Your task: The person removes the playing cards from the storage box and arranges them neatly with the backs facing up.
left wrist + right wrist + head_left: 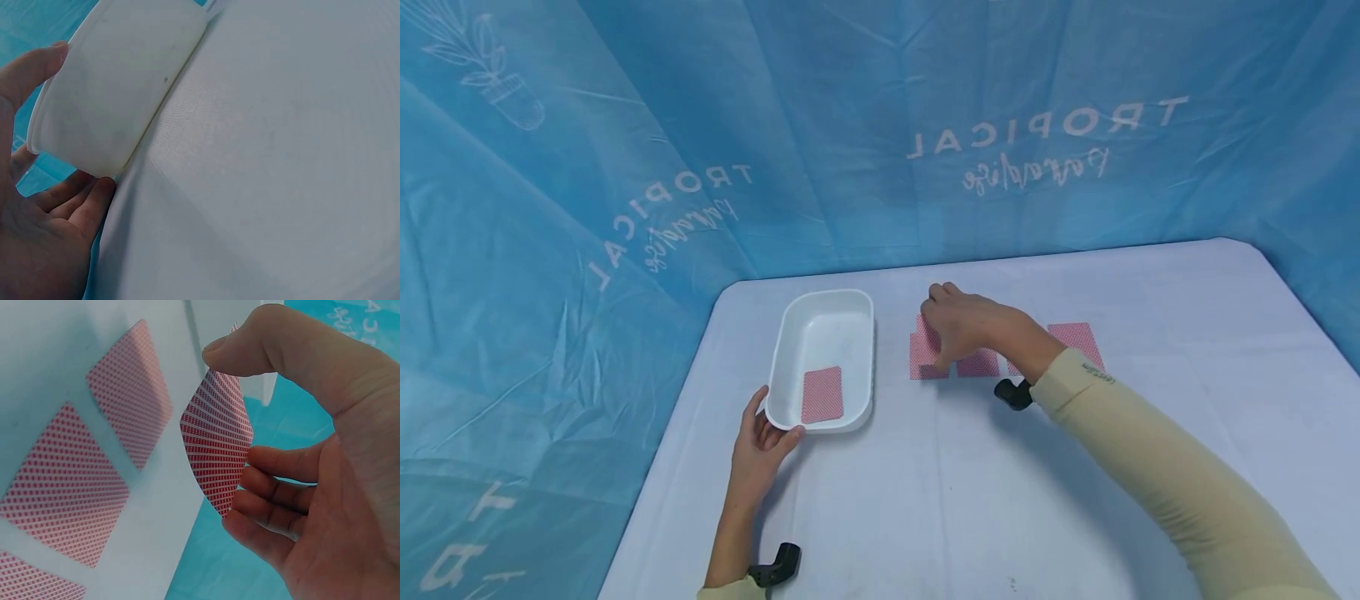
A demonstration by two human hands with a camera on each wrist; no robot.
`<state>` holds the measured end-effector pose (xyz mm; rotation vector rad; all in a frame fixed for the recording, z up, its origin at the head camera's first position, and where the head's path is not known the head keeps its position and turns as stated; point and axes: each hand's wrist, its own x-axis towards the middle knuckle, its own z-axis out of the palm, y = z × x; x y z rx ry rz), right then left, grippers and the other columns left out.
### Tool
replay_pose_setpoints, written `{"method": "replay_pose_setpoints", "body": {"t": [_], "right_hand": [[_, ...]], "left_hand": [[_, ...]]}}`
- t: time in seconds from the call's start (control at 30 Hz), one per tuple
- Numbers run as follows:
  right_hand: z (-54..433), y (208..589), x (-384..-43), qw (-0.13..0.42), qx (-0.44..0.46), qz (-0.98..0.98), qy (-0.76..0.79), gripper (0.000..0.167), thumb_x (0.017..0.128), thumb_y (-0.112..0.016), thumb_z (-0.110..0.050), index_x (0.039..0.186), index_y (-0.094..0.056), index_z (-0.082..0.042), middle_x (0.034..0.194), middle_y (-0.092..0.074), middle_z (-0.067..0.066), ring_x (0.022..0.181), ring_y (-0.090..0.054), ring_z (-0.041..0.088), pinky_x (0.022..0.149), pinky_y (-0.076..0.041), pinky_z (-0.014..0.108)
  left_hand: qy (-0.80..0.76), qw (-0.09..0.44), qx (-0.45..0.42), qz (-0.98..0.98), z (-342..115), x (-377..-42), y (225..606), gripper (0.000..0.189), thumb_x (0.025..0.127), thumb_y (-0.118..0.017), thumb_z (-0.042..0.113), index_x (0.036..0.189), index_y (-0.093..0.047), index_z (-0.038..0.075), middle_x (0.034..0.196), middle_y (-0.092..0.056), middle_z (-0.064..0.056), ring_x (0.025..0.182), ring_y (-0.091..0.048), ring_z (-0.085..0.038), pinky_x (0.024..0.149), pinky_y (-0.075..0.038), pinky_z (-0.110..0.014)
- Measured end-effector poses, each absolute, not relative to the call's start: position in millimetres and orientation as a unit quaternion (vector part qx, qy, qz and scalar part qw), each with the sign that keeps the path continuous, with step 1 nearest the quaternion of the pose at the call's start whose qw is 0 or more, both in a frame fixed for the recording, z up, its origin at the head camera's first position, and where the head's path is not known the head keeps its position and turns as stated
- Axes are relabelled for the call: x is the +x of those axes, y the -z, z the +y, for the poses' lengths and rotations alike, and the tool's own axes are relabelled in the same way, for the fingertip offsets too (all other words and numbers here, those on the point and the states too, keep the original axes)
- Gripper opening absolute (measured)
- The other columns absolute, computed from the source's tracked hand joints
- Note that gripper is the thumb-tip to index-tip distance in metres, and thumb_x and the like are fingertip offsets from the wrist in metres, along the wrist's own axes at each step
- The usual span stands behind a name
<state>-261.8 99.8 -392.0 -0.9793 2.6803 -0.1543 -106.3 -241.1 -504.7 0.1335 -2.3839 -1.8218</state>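
My right hand [966, 323] holds a red-patterned playing card [215, 437] above the table, pinched between thumb and fingertips. In the right wrist view the card bows along its length. Just beneath are more cards lying pattern side up, among them one card [928, 368] at the left end and another [977, 365] beside it. My left hand [760, 458] grips the near left corner of a white plastic tray [838, 329], thumb at the rim and fingers against the outside wall. One card [822, 395] lies inside the tray at its near end.
A further card [1077, 342] lies to the right, partly behind my right wrist. White cloth covers the table [910, 508]. A blue printed curtain [850, 150] hangs along the table's back and left side. Black devices [778, 565] are on both wrists.
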Motion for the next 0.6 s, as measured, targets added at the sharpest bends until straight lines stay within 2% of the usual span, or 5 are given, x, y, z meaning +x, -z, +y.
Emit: {"method": "replay_pose_setpoints", "body": {"t": [0.4, 0.6], "right_hand": [[119, 400, -265, 0.148, -0.317, 0.935, 0.054, 0.078, 0.066, -0.079, -0.043, 0.125, -0.051, -0.002, 0.111, -0.041, 0.006, 0.104, -0.036, 0.023, 0.08, -0.047, 0.036], [126, 403, -265, 0.145, -0.322, 0.934, 0.059, 0.076, 0.067, -0.078, -0.042, 0.125, -0.052, -0.001, 0.11, -0.042, 0.007, 0.103, -0.037, 0.024, 0.079, -0.047, 0.037]], "left_hand": [[0.622, 0.051, 0.037, -0.781, -246, -111, 508, 0.088, 0.081, -0.079, 0.013, 0.151, -0.027, 0.024, 0.145, -0.041, -0.013, 0.129, -0.045, -0.03, 0.09, -0.048, -0.024], [0.614, 0.052, 0.048, -0.786, -245, -110, 507, 0.086, 0.08, -0.08, 0.016, 0.149, -0.029, 0.027, 0.143, -0.043, -0.01, 0.128, -0.047, -0.027, 0.09, -0.048, -0.023]]}}
